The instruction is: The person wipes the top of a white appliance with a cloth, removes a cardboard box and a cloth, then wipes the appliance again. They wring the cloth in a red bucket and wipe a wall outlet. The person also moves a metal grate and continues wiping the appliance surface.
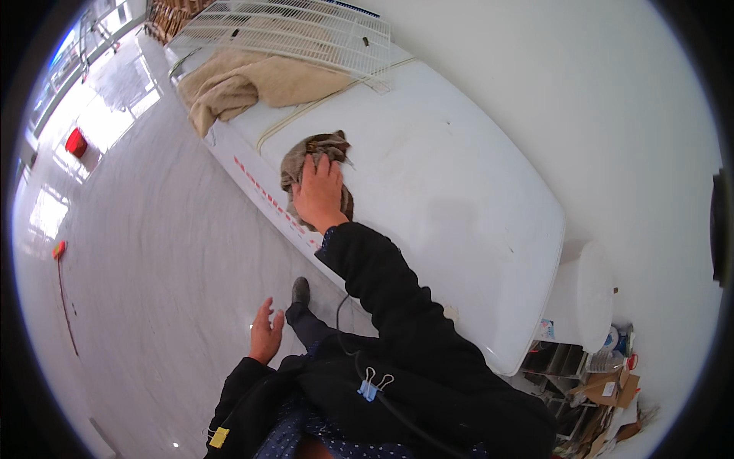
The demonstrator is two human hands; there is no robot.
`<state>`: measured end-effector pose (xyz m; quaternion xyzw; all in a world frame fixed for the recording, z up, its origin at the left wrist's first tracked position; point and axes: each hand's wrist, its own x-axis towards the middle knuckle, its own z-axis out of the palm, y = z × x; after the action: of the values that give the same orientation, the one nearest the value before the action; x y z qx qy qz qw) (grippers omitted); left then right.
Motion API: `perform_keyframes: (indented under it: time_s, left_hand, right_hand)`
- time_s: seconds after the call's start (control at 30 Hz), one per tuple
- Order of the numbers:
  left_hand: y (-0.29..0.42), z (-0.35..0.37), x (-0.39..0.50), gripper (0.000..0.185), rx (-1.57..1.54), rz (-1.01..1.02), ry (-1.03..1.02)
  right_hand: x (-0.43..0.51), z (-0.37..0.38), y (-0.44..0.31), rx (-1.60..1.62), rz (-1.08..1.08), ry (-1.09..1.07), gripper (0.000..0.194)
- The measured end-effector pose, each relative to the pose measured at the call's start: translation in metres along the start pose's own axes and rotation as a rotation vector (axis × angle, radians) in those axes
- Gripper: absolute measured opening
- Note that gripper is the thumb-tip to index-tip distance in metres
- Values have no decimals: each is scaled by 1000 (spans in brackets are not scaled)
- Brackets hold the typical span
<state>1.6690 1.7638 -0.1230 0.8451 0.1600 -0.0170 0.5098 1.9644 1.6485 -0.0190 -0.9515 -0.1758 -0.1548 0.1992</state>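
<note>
My right hand [319, 192] presses down on a crumpled brown cloth [291, 166], its fingers bent over the folds. The cloth lies on the white lid [413, 155] of a chest freezer, near the edge on my side. Red lettering runs along the freezer's front edge. My left hand [266, 333] hangs in the air over the floor, holding nothing, with thumb and fingers apart. Faint smudges and small dark specks mark the lid.
A beige towel [229, 80] and a white wire rack [287, 28] lie across the freezer's far end. A red bucket [75, 142] and a long-handled tool [59, 250] are on the shiny floor at left. Cardboard [608, 390] and a plastic bottle [605, 362] are piled at right.
</note>
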Motion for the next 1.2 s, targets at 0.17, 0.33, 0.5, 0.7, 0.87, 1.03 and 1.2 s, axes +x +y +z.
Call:
perform_keyframes:
  time_s: [0.17,0.33,0.5,0.7,0.87,1.03,1.2]
  left_hand:
    - [10,-45,81,48,48,18,13]
    - [37,-81,144,47,78,16,-2]
    - [30,-89,176,48,-11,-69,88]
    - [54,-91,195,45,-90,-72,-24]
    - [71,-97,219,48,-298,-18,-164]
    - [104,-132,226,51,-537,14,-242]
    - [85,-184,220,56,-866,53,-224]
  right_hand:
    - [55,1,57,33,-82,-27,69]
    - [86,-29,196,-150,129,50,65]
    - [85,-56,240,-167,453,103,58]
    - [92,-104,144,1401,948,45,47]
    - [78,-101,43,2087,803,-149,49]
    - [84,-77,-37,2440,691,-431,52]
    - [104,-66,-120,2084,821,-701,53]
